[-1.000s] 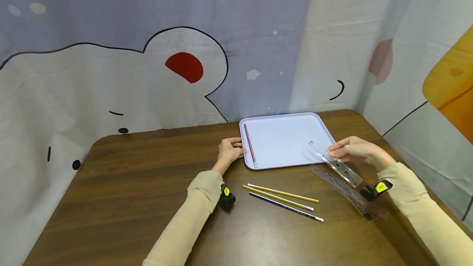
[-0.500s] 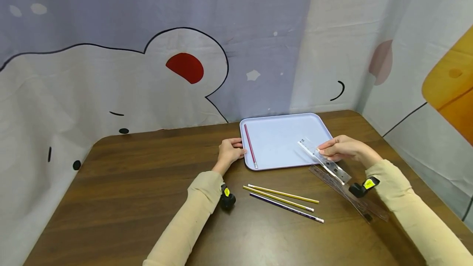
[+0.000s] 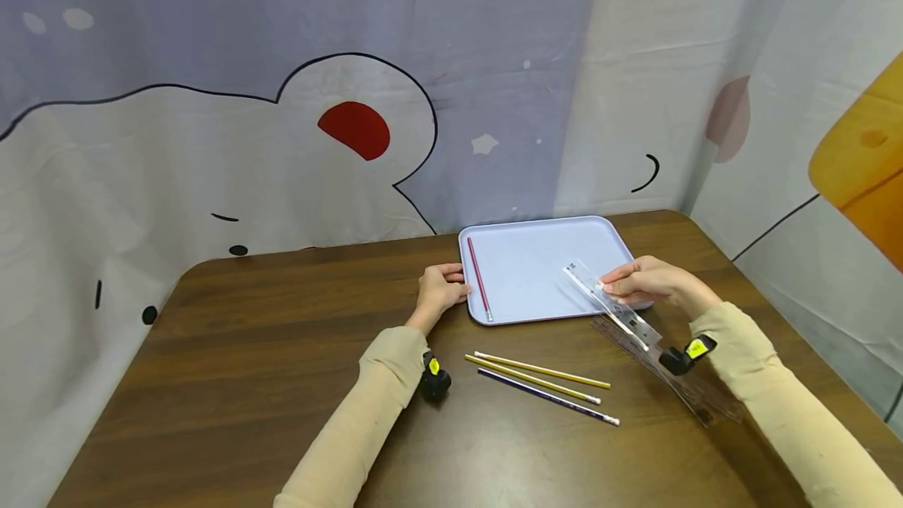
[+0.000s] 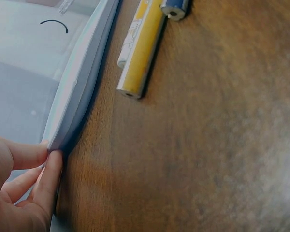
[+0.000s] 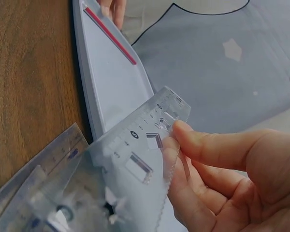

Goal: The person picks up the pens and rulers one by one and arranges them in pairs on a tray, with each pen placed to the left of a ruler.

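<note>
A pale lavender tray lies at the back of the table, a red pencil along its left side. My left hand pinches the tray's left rim between thumb and fingers, seen close in the left wrist view. With thumb and fingers my right hand pinches a clear plastic ruler by its edge. In the right wrist view this ruler is tilted, with cut-out shapes and number marks. It overlaps the tray's front right corner in the head view.
More clear rulers lie overlapped on the table below the right hand. Two yellow pencils and a dark blue pencil lie in front of the tray. A printed curtain hangs behind the table.
My right hand has moved left with the clear ruler, bringing its far end further over the tray. The left hand has stayed at the tray's rim.
</note>
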Available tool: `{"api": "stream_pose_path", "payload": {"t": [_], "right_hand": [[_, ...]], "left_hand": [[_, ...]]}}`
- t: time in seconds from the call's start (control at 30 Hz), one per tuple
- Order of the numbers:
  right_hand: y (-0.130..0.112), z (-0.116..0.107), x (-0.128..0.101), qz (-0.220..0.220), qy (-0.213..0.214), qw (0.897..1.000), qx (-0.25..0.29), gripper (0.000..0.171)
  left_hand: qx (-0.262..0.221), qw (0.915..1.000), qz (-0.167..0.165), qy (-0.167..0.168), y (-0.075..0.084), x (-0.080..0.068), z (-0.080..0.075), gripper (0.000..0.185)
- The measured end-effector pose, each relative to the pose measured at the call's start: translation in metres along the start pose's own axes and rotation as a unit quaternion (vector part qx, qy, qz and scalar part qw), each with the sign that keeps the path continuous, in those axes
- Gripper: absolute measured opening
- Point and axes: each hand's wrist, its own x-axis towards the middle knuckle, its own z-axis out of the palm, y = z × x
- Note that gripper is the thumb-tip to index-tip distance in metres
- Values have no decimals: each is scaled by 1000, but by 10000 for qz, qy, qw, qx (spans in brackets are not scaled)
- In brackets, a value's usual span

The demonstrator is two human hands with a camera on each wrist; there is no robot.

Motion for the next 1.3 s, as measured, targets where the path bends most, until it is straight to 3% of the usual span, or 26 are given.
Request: {"api": "stream_pose_path", "payload": {"t": [0.27, 1.3], "right_hand": [[-6, 5, 6, -54, 34, 10000, -38, 46], [-14, 19, 28, -133, -149, 9996, 179, 45]], "left_hand": [[-29, 10000, 0, 0, 0, 3, -2, 45], [-54, 9999, 109, -4, 1, -1, 1, 43]]}}
